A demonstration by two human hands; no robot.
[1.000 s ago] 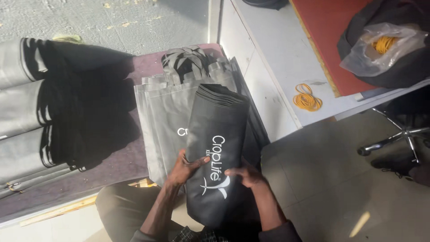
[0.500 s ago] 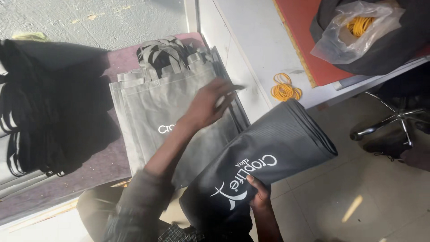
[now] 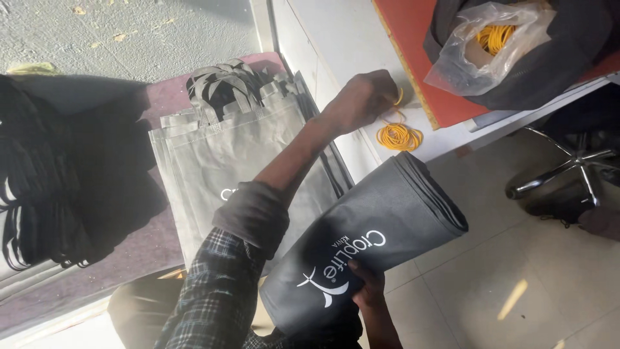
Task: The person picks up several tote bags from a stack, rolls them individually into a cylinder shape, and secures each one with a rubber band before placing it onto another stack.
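R hand (image 3: 369, 294), nearest the camera, was closed on the lower end of a rolled bundle of dark grey bags (image 3: 368, 242) w/ white print, fingers wrapped under the roll; the bundle angled up to the right, over the tiled floor (image 3: 516, 271). L hand (image 3: 365, 98) was stretched out past the stack of flat grey bags (image 3: 213, 161) to the white tabletop (image 3: 336, 39), fingers bunched tight, pinching at a yellow rubber band (image 3: 398, 97) near the tabletop's front edge. A small heap of yellow bands (image 3: 398, 136) lay just below that hand. Farther back, on a red board (image 3: 413, 32), a clear plastic bag (image 3: 478, 52) held more bands. Office chair base (image 3: 568, 168) stood at right.
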